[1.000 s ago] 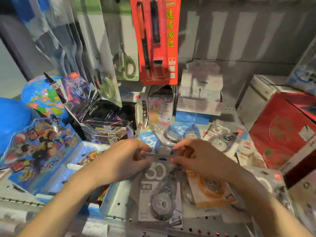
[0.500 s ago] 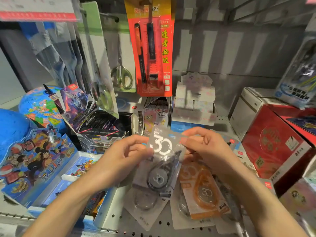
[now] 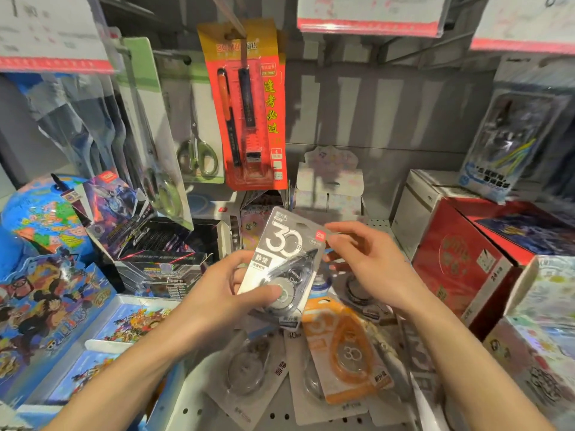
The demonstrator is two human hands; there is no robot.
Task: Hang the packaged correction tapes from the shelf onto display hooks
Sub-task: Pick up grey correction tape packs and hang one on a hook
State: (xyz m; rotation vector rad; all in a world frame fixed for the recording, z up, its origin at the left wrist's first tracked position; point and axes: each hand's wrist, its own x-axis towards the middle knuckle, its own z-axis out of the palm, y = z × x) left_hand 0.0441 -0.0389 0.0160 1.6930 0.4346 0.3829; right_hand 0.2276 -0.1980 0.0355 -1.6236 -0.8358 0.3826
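My left hand (image 3: 224, 290) grips a grey packaged correction tape (image 3: 287, 253) marked "30", thumb over the lower blister, holding it tilted above the shelf. My right hand (image 3: 367, 262) hovers just right of the pack with fingers relaxed, its fingertips near the pack's top right corner. Several more correction tape packs lie on the white perforated shelf (image 3: 199, 409) below, among them an orange one (image 3: 345, 349) and a clear one (image 3: 249, 365). A bare display hook (image 3: 413, 49) juts out from the back wall at the upper right.
A red pen set card (image 3: 249, 113) and scissors (image 3: 196, 150) hang on hooks above. A red box (image 3: 460, 259) stands at the right, a black card box (image 3: 155, 244) and a globe (image 3: 40, 213) at the left. Price label strips (image 3: 367, 26) line the upper shelf edge.
The grey pack has risen off the shelf pile and tilted upright. My left hand slid down to its lower half and my right hand let go of its top. The view tilted upward.
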